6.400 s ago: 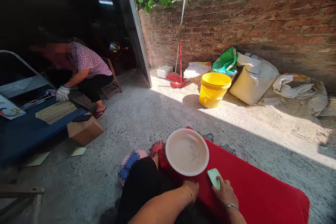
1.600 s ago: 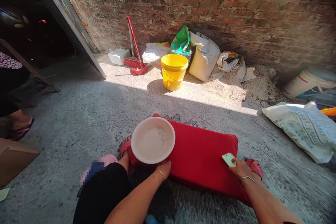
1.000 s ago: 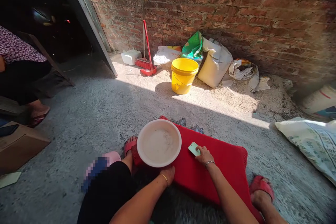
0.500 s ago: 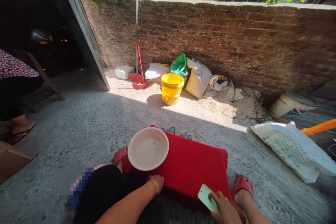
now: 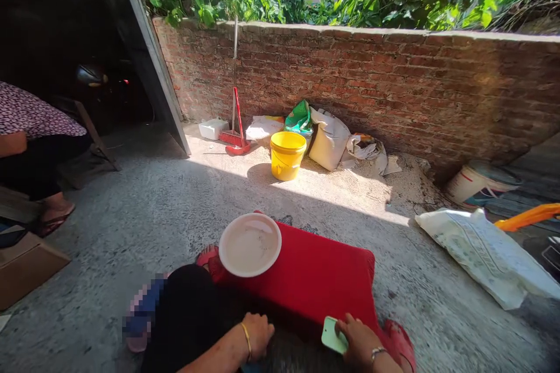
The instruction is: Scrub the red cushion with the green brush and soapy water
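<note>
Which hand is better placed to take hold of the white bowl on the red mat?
Left, probably. The left hand is free, at the mat's near edge just below the white bowl. The right hand already holds the green pad at the red mat corner, farther from the bowl.

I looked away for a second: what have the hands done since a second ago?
The right hand has drawn the green phone back from mid-mat, near the bowl, to the near edge of the red mat, still holding it. The left hand has slid back off the white bowl. The bowl stays on the mat.
</note>
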Available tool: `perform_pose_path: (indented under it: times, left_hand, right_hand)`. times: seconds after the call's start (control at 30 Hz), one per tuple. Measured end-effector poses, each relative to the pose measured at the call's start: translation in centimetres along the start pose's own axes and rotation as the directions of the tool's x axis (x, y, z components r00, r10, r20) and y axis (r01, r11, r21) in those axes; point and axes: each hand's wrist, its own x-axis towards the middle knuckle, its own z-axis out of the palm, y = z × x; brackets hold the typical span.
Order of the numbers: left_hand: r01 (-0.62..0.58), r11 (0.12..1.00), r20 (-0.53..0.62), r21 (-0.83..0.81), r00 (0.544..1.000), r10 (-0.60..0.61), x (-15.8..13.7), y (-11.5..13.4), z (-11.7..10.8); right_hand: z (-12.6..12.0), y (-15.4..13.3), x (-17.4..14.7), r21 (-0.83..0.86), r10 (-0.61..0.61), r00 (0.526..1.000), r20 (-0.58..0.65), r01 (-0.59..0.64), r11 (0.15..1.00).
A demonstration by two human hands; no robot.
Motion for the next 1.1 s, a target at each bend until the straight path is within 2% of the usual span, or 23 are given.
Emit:
perform_pose_path:
  times: [0.1,0.17,0.23,0.37,0.47,0.57,0.7,0.83,1.0,1.1]
  left_hand:
    - [0.127,0.988,-0.078,0.094,0.990,-0.119,0.4,-0.7,-2.3]
    - [0.110,0.991,-0.093,0.080,0.990,-0.102,0.5,-0.9,-3.1]
    - [0.086,0.993,-0.083,0.078,0.993,-0.080,0.4,-0.9,-3.0]
    - [0.062,0.993,-0.006,0.101,0.998,-0.062,0.1,-0.7,-1.4]
    - [0.034,0.992,0.046,0.119,0.998,-0.040,-0.2,-0.4,-0.6]
    - [0.008,0.992,0.043,0.129,0.999,-0.014,-0.2,0.1,-0.7]
    - [-0.010,0.992,0.014,0.129,1.000,0.009,0.1,0.8,-1.0]
    - [-0.051,0.989,0.002,0.139,0.999,0.051,0.8,1.3,0.3]
    - [-0.088,0.989,-0.043,0.118,0.995,0.094,1.4,1.6,2.5]
    - [-0.127,0.983,-0.046,0.135,0.990,0.135,1.4,1.8,2.6]
  right_hand:
    - [-0.7,-0.5,-0.8,0.001,-0.014,1.000,-0.014,0.014,1.000]
    - [-1.0,-0.5,-1.2,0.006,-0.016,0.999,-0.031,0.016,1.000]
    - [-1.1,-0.3,-1.3,0.023,-0.021,1.000,-0.023,0.022,1.000]
    - [-0.8,0.5,-0.3,0.015,-0.006,1.000,0.010,0.006,1.000]
    - [-0.3,1.0,1.6,0.030,-0.007,1.000,-0.006,0.007,1.000]
    - [0.1,0.9,4.2,0.083,0.005,0.998,-0.057,0.000,0.997]
    - [0.2,-0.4,8.2,0.098,0.076,0.986,-0.150,-0.062,0.993]
    - [-0.3,-2.3,12.2,0.093,0.075,0.972,-0.222,-0.055,0.994]
    - [-0.6,-4.0,15.7,0.107,0.084,0.966,-0.245,-0.059,0.993]
    - [0.2,-3.8,17.0,0.081,0.084,0.975,-0.206,-0.068,0.994]
